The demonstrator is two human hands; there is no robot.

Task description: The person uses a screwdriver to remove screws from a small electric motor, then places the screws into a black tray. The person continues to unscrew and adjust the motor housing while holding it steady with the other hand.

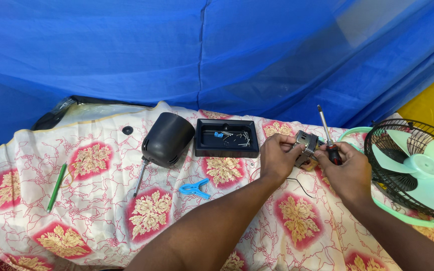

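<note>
My left hand [276,156] grips a small grey metal fan motor [306,145] from its left side, above the patterned cloth. On the motor's right, my right hand [346,168] touches it and also holds a screwdriver [327,134] with a red-and-black handle. The screwdriver's shaft points up and away from the motor. A thin black wire [297,183] trails from the motor onto the cloth.
A black tray [225,146] with several screws lies behind my left hand. A black motor cover [165,138], a second screwdriver [139,178], a blue clip [194,188] and a green pen [56,187] lie to the left. The fan guard with pale green blades [418,168] stands right. Blue netting [202,50] hangs behind.
</note>
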